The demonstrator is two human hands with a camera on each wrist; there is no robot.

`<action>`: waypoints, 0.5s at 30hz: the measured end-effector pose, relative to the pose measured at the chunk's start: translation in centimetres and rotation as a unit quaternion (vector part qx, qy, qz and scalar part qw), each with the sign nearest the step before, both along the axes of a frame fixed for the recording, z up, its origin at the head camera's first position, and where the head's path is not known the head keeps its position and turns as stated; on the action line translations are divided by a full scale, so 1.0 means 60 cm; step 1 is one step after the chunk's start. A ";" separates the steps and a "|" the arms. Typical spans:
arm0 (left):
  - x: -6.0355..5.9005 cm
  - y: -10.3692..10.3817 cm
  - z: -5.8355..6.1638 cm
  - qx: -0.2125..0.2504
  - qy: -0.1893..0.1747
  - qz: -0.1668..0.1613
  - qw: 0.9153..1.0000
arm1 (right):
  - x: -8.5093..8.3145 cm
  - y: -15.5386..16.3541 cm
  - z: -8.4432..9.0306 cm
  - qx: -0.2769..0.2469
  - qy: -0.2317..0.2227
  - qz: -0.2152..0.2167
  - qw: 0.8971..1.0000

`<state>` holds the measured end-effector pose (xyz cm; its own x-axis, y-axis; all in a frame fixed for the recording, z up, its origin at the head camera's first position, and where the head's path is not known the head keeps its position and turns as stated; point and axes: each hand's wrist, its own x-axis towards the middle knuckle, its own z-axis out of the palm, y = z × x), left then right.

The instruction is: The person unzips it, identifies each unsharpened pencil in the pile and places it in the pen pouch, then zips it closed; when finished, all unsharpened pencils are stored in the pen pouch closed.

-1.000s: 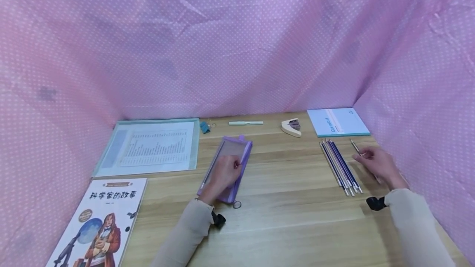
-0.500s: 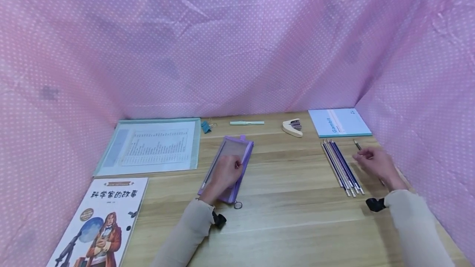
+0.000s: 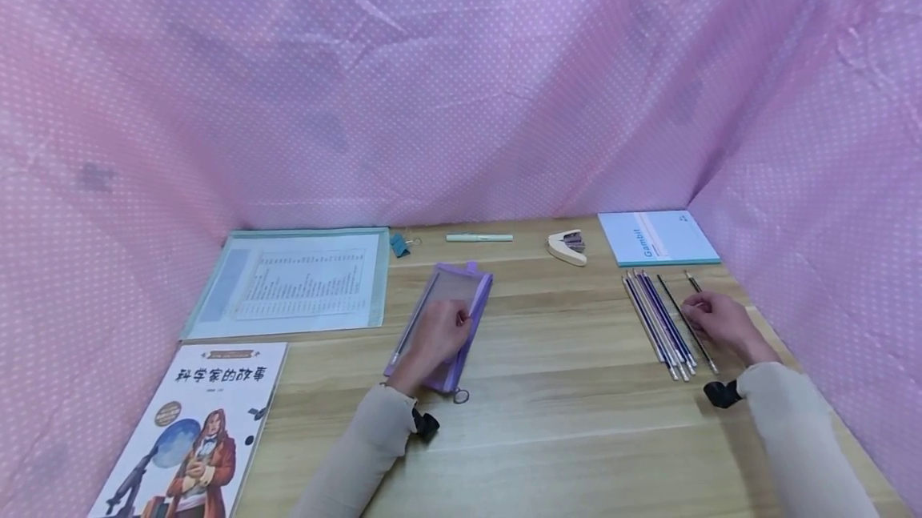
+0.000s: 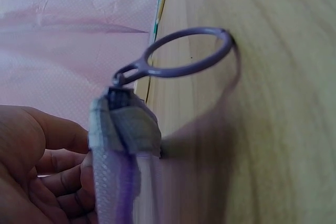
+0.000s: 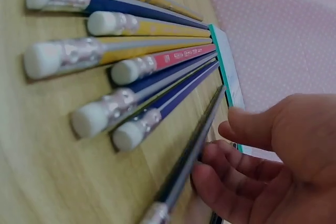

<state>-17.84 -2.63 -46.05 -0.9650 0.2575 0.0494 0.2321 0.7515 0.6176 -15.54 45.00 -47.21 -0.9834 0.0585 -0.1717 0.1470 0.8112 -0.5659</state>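
A purple mesh pencil case point(image 3: 461, 286) lies on the table, a slim pencil-like rod point(image 3: 418, 314) showing along its left side. My left hand point(image 3: 434, 335) rests over it and pinches its zipper side; in the left wrist view the thumb and curled fingers meet the case beside its zipper ring point(image 4: 189, 72). On the right, my right hand point(image 3: 723, 323) is low at a dark pencil point(image 3: 684, 318), fingers loosely bent, the fingertips right at its side in the right wrist view. Another dark pencil point(image 3: 693, 282) is partly hidden beneath this hand. Several pencils point(image 3: 655, 326) lie left of it.
A light blue notebook point(image 3: 659, 238) lies beyond the pencils. Along the back are a stapler-like white tool point(image 3: 565, 250), a pale green pen point(image 3: 479, 238) and a teal binder clip point(image 3: 399, 245). A document folder point(image 3: 310, 278) and a picture-covered book point(image 3: 202, 422) lie left.
A dark pencil now lies apart, between the bundle and my right hand, where one pencil showed before. My right hand has shifted slightly left and toward me. The left hand stays on the case.
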 end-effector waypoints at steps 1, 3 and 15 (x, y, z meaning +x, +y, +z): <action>0.000 0.000 0.000 -0.001 0.002 0.000 1.000 | -0.001 0.000 0.000 0.014 0.005 0.004 1.000; 0.000 -0.001 0.001 -0.001 0.004 0.000 1.000 | -0.001 0.001 0.000 0.043 0.014 0.011 0.999; 0.000 -0.006 0.002 0.008 -0.011 0.003 1.000 | -0.010 -0.003 0.008 0.066 0.018 0.039 0.997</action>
<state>-17.85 -2.99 -45.92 -0.9676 0.2503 0.0320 0.2133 0.7432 0.6342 -16.14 44.80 -46.71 -0.9913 0.0013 -0.1313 0.0617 0.8875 -0.4567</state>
